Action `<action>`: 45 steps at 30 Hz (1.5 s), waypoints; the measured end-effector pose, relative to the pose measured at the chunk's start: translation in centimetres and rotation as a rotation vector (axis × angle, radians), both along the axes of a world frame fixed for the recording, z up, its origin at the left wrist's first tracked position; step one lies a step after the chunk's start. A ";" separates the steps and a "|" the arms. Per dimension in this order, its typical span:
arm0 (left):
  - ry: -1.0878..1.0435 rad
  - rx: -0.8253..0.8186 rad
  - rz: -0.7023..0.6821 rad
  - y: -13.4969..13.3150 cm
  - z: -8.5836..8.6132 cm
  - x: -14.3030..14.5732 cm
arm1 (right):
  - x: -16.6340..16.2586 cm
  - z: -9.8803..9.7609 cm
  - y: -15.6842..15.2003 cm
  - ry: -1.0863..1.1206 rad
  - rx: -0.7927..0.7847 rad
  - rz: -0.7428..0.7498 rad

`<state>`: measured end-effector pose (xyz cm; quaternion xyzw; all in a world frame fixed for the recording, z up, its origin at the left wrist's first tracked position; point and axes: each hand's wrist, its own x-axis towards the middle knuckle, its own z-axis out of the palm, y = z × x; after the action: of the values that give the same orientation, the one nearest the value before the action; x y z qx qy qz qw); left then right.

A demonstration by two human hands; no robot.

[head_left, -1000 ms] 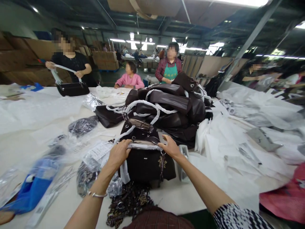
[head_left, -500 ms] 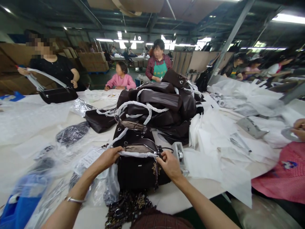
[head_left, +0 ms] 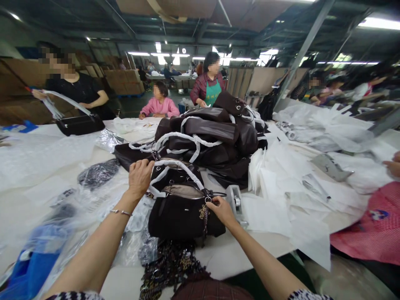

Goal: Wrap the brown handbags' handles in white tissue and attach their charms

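Observation:
A dark brown handbag [head_left: 183, 214] stands on the white table [head_left: 268, 246] right in front of me. My left hand [head_left: 140, 175] grips its white-wrapped handle [head_left: 175, 166] and holds it raised above the bag. My right hand [head_left: 220, 208] pinches the bag's right top corner by the metal ring and the hanging charm [head_left: 203, 212]. Behind it lies a second, similar bag [head_left: 175, 173], and further back a heap of dark handbags with white-wrapped straps [head_left: 212, 137].
Clear plastic bags and a blue item [head_left: 28, 266] lie at my left, patterned chains [head_left: 170, 266] at the near edge. A tape dispenser [head_left: 234, 200] stands right of the bag, by white sheets [head_left: 293, 196]. Other people work across the table; a hand [head_left: 394, 164] shows at far right.
My left hand has let go of the bag's top edge, moved up and back, and lifted the white-wrapped handle. My right hand stays at the bag's right corner. The view shifted slightly.

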<state>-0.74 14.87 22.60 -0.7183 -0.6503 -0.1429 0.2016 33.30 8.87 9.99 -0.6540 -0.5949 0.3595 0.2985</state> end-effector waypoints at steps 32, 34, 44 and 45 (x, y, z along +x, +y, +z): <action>-1.924 -1.238 0.055 -10.8 -11.6 15.7 | 20.1 -3.1 -6.5 -0.230 0.450 -0.604; -1.949 -1.246 0.102 -10.8 -11.4 16.0 | 24.3 -4.7 -5.7 -0.322 0.315 -0.701; -2.030 -1.247 0.018 -11.6 -10.8 17.1 | 29.7 -7.7 -3.1 -0.330 0.069 -0.775; -2.010 -1.231 0.037 -11.5 -10.9 17.3 | 30.6 -7.6 -3.6 -0.293 0.060 -0.812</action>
<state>16.55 3.40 11.74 -0.2496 -0.4868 -0.3039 -0.7800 63.85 5.26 2.41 -0.8701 -0.3357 0.0989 0.3470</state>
